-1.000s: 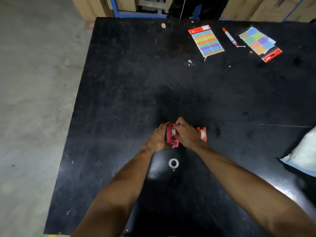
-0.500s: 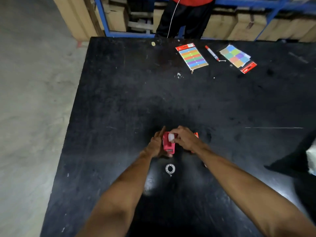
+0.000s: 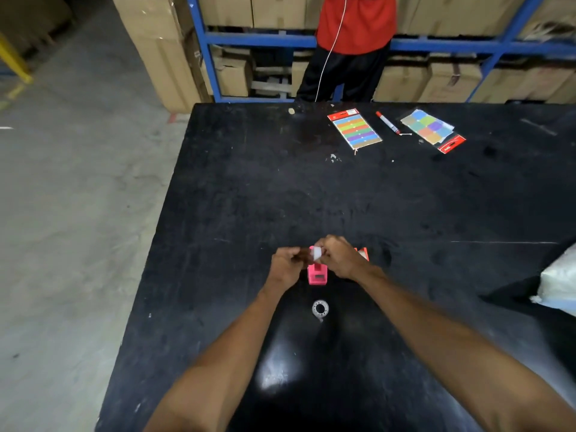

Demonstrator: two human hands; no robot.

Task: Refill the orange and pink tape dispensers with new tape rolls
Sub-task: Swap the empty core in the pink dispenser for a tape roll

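Observation:
The pink tape dispenser (image 3: 317,276) stands on the black table (image 3: 249,198) just in front of my hands. My right hand (image 3: 339,257) pinches a small white tape roll (image 3: 317,253) at the dispenser's top. My left hand (image 3: 285,265) is closed against the dispenser's upper left side, its fingertips touching the roll's left. The orange tape dispenser (image 3: 363,253) sits right behind my right hand, mostly hidden by it. A clear ring-shaped tape roll or core (image 3: 320,308) lies flat on the table nearer to me.
At the table's far side lie a striped colour label card (image 3: 354,128), a red marker (image 3: 387,122) and a pack of coloured squares (image 3: 431,130). A white bag (image 3: 559,283) rests at the right edge. A person in red (image 3: 355,23) stands beyond the table before shelves of boxes.
The view has tilted up. My left hand has moved from the dispenser's side to its top. The white roll now sits higher, at the dispenser's top edge.

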